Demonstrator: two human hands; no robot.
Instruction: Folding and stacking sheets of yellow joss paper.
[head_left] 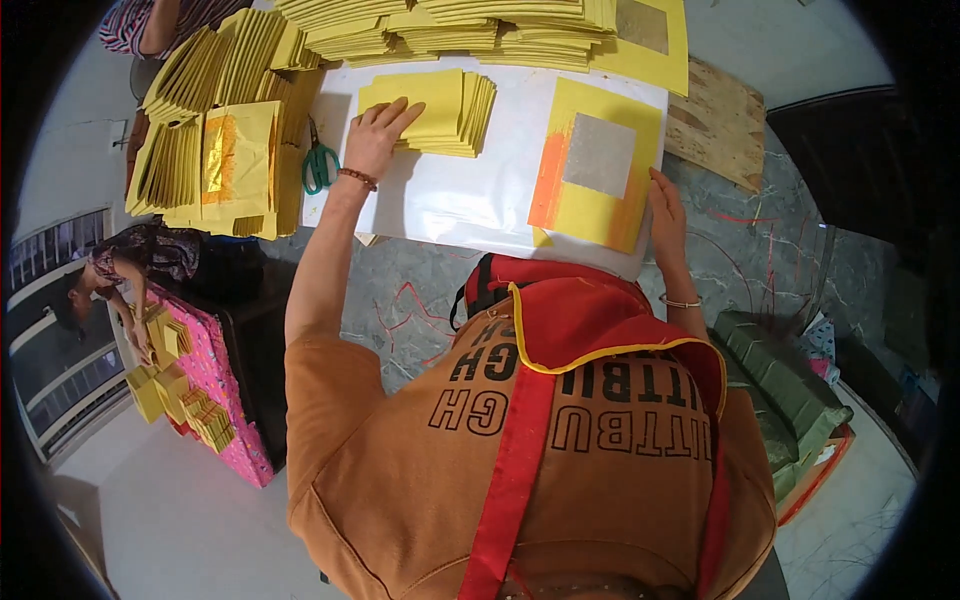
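Observation:
My left hand [378, 132] rests on the near left part of a small stack of folded yellow paper [430, 108], its fingers stretched out over the top. On the right of the white table [450, 205] lies a flat yellow sheet [610, 215] with a grey square [599, 155] and an orange strip along its left side. My right hand [668, 215] is at the table's right edge, close beside that sheet. Its fingers are extended, and nothing shows in them. Scissors with green handles [320, 167] lie left of my left forearm.
Piles of folded yellow paper [450, 30] line the table's far side; more bundles [215, 160] stand at left. A wooden board [715, 125] lies beyond the right edge. Another person [130, 270] handles yellow bundles at a pink-covered table [215, 400]. Green wrapped packages [775, 390] stand at right.

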